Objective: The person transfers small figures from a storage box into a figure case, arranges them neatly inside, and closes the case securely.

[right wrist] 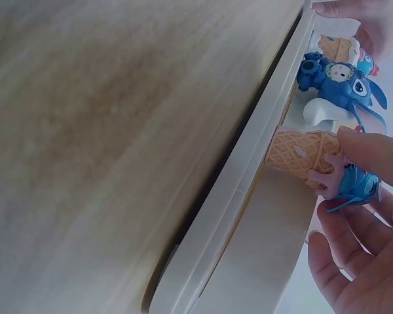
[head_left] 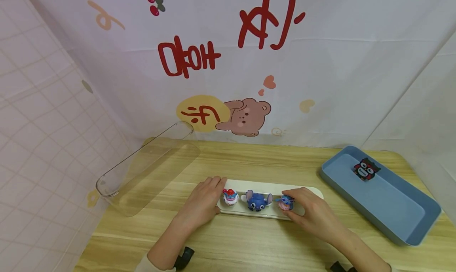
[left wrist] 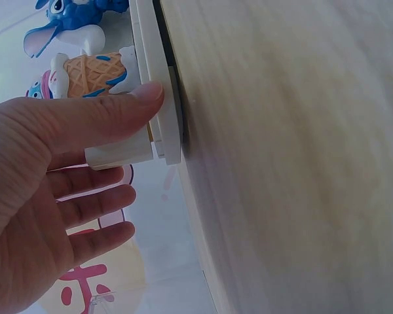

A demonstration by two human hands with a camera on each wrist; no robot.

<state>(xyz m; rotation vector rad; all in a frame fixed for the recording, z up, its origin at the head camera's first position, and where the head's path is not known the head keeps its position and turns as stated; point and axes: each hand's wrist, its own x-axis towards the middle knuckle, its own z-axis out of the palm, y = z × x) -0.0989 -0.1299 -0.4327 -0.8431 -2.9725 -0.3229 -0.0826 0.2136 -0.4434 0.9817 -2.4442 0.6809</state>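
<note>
On the wooden table lies a long white tray (head_left: pixel 306 193) with three small figures in a row. My left hand (head_left: pixel 213 194) rests on its left end, thumb pressed flat on the rim (left wrist: pixel 158 78), fingers straight. Beside that hand stands a cone figure with a red top (head_left: pixel 230 196); a blue big-eared figure (head_left: pixel 259 200) is in the middle. My right hand (head_left: pixel 290 202) pinches the right figure, a waffle cone with a pink and blue top (right wrist: pixel 301 154), between thumb (right wrist: pixel 373 150) and fingers. That figure stays in the tray.
A clear plastic cover (head_left: pixel 142 169) leans at the back left of the table. A blue tray (head_left: pixel 409 216) at the right holds a small black figure (head_left: pixel 365 169). A printed cloth backdrop closes off the rear.
</note>
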